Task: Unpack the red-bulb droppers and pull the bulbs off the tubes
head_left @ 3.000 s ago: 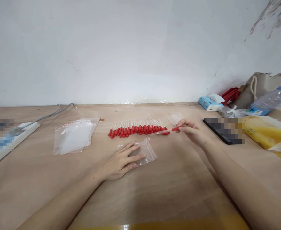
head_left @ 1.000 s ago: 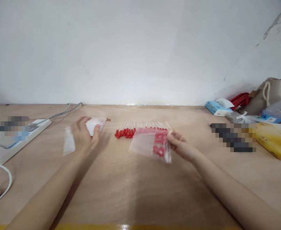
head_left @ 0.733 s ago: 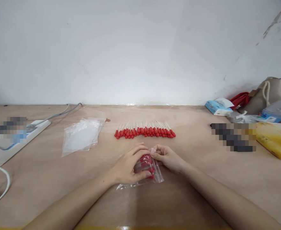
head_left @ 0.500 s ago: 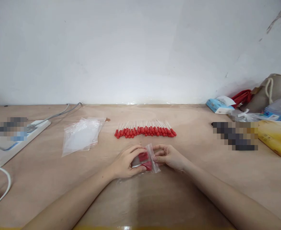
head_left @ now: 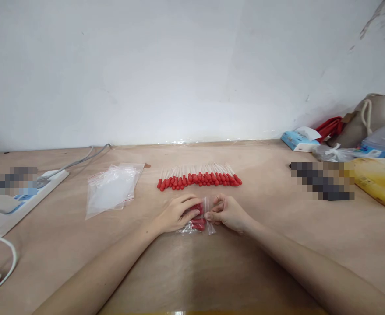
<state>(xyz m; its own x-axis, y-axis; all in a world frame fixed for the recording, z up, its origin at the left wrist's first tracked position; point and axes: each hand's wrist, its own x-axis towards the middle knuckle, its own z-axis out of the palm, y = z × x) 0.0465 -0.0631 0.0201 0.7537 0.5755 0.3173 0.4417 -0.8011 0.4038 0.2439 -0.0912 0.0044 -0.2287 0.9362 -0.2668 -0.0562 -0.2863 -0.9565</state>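
A clear zip bag (head_left: 209, 227) with red contents lies on the table between my hands. My left hand (head_left: 175, 213) is closed over the bag's left part, its fingers and thumb pressing on the red contents, which I cannot make out clearly. At the zip edge, my right hand (head_left: 227, 214) pinches the bag between thumb and fingers. Just beyond the hands, a row of red-tipped swabs (head_left: 199, 178) lies with the pale sticks pointing to the wall.
A stack of clear zip bags (head_left: 111, 190) lies to the left, beside a white power strip (head_left: 41, 192) with cables. At the right are a blue tissue pack (head_left: 300, 139), a blurred dark object (head_left: 322, 181) and a yellow package (head_left: 379, 179). A wall (head_left: 192, 74) closes off the back.
My left thumb has moved up over the red contents. My right fingers have shifted slightly along the zip edge, and the view has tilted a little.
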